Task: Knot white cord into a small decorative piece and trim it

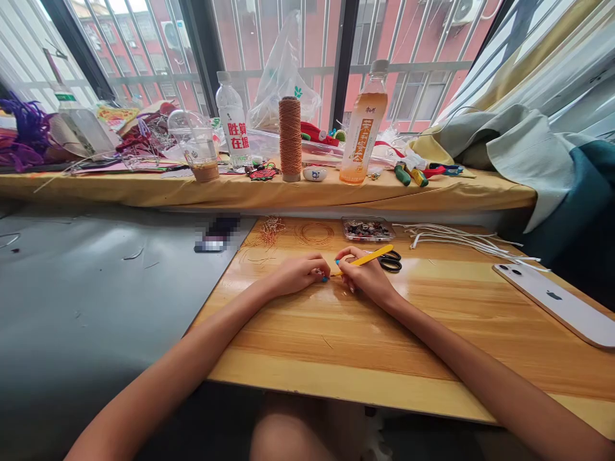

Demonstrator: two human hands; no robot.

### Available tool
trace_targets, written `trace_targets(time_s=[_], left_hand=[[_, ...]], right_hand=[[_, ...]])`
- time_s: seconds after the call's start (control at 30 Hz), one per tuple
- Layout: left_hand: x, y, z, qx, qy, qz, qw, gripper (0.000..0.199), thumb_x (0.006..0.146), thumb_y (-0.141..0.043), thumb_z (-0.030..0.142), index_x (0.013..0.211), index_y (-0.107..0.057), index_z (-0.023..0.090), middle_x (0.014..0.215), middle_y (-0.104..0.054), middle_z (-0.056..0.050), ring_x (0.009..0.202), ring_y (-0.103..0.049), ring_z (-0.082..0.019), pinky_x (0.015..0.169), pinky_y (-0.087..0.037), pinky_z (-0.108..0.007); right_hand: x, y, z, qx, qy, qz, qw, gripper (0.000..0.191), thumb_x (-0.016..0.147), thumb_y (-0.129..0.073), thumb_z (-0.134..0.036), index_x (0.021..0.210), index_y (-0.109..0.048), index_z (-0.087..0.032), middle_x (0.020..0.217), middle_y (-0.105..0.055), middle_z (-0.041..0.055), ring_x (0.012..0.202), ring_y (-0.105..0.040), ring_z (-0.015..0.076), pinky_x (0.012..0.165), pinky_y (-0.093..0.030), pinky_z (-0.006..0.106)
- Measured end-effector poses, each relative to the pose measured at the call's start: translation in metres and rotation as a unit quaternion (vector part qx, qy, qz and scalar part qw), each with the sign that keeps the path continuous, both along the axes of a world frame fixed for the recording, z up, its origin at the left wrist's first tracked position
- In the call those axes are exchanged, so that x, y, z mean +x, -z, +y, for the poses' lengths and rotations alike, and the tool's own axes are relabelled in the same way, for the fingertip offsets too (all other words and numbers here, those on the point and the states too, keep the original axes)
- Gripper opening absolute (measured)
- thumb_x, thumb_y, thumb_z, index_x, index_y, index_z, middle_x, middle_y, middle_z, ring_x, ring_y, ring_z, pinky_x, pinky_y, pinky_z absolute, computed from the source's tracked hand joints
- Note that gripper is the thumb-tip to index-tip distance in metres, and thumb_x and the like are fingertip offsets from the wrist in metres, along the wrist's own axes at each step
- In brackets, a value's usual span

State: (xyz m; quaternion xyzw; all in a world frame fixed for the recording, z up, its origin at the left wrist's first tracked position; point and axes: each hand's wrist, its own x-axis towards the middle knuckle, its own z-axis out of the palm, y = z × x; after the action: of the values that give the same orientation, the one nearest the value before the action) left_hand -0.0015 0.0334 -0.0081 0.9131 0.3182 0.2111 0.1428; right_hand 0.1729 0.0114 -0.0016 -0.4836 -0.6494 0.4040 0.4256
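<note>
R hand pinches 1 yellow pen-shaped tool; L hand's fingers curled, hold unclear. Tool's R: 1 pale Apple-logo phone; behind tool: 1 red-lettered clear plastic bottle.

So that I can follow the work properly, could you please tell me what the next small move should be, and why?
I would probably guide the tip of the yellow tool gently toward the left hand, because the right hand grips it like a pen and its tip points at the left fingertips; whether it touches anything there is too small to tell.
</note>
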Motion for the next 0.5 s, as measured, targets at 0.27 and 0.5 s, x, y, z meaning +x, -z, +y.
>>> trace_targets(time_s=[0.27,0.5], left_hand=[[0.0006,-0.0026,-0.0017,-0.011,0.000,-0.004,1.000,0.016,0.076,-0.045,0.017,0.086,-0.056,0.020,0.089,-0.059,0.001,0.080,-0.053,-0.011,0.068,-0.037,-0.020],[0.0012,-0.0004,-0.0005,-0.008,0.010,-0.016,1.000,0.018,0.076,-0.044,0.015,0.087,-0.057,0.020,0.089,-0.059,0.000,0.081,-0.053,-0.011,0.071,-0.037,-0.021]], right_hand=[[-0.0015,-0.0002,-0.0008,-0.006,-0.010,-0.016,1.000,0.011,0.066,-0.041,-0.017,0.077,-0.044,-0.018,0.044,-0.047,-0.0078,0.031,-0.038,0.0055,0.031,-0.028,0.015],[-0.0032,-0.0022,-0.0033,0.011,-0.012,-0.025,1.000,0.010,0.068,-0.041,-0.019,0.077,-0.044,-0.018,0.046,-0.048,-0.0071,0.032,-0.039,0.0053,0.031,-0.030,0.015]])
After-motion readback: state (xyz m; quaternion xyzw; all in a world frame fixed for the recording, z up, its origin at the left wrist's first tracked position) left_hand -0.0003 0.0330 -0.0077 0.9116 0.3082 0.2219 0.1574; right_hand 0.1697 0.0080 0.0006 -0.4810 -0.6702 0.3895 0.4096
